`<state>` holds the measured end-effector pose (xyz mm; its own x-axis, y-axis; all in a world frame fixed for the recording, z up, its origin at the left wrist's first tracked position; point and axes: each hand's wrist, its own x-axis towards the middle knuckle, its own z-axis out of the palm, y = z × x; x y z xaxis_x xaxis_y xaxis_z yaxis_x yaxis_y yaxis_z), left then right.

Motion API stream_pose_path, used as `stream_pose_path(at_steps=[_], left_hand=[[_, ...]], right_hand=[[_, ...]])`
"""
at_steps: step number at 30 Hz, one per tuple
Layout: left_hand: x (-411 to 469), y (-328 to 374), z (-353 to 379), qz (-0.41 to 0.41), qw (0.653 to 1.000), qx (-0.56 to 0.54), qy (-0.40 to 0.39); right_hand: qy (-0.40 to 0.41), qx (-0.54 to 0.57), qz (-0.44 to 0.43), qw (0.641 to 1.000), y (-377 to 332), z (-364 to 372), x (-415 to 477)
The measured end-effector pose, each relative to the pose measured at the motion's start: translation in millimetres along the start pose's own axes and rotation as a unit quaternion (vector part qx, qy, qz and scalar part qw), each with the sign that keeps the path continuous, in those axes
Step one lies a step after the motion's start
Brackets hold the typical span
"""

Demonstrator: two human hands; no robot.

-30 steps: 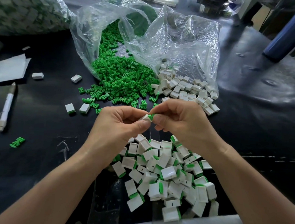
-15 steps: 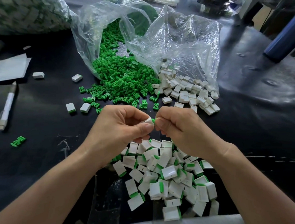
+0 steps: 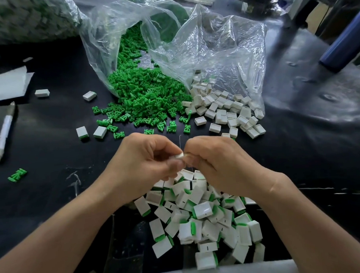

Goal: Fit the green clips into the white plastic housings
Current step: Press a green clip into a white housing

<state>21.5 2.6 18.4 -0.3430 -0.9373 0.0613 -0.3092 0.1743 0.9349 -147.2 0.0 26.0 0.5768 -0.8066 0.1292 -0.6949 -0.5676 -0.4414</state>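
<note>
Left hand (image 3: 147, 164) and right hand (image 3: 219, 165) meet mid-frame above the tabletop (image 3: 48, 154). Left grip is closed: thumb and curled fingers pinch the held housing (image 3: 179, 156), a small white rectangular shell. Right grip is also closed, with thumb and forefinger pinched onto the housing's right end. No green shows at the joint; fingers cover it.

Green clips (image 3: 144, 96): bright green, small, with splayed fan-like legs, spilling in a heap out of a clear plastic bag (image 3: 212, 48) onto the tabletop beyond the hands. One stray clip (image 3: 17, 175) lies far left.

Empty housings (image 3: 225, 109): white open-topped boxes, heaped just right of the clips, partly under the bag's edge.

Finished pile (image 3: 203, 213): directly beneath the hands, near the tabletop's front edge. White shells with a green strip showing along one edge.

Markings: several finished shells carry a short dark dash on the broad face. Any print on the pen (image 3: 2, 133) at far left is too small to read. A white paper sheet (image 3: 5, 84) lies beyond the pen.
</note>
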Motion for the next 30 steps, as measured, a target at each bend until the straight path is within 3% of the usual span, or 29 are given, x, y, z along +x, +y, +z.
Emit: stream_pose_path(at_steps=[3, 7, 13, 16, 25, 30], left_hand=[[2, 4, -1, -0.005, 0.994, -0.105, 0.012], [3, 6, 2, -0.013, 0.982, -0.187, 0.03], [1, 9, 1, -0.007, 0.967, -0.255, 0.017], [0, 9, 2, 0.0, 0.966, -0.26, 0.007], [1, 9, 4, 0.016, 0.962, -0.272, -0.003], [2, 7, 1, 0.002, 0.964, -0.265, -0.001]], right_hand=[[0.051, 0.167, 0.048, 0.983, 4, -1, 0], [0.081, 0.363, 0.136, 0.918, 1, -3, 2], [-0.052, 0.559, 0.16, 0.812, -7, 3, 4], [-0.064, 0.6, 0.16, 0.782, -10, 6, 5], [-0.035, 0.572, 0.169, 0.802, -12, 9, 4], [-0.04, 0.51, 0.176, 0.841, -12, 5, 4]])
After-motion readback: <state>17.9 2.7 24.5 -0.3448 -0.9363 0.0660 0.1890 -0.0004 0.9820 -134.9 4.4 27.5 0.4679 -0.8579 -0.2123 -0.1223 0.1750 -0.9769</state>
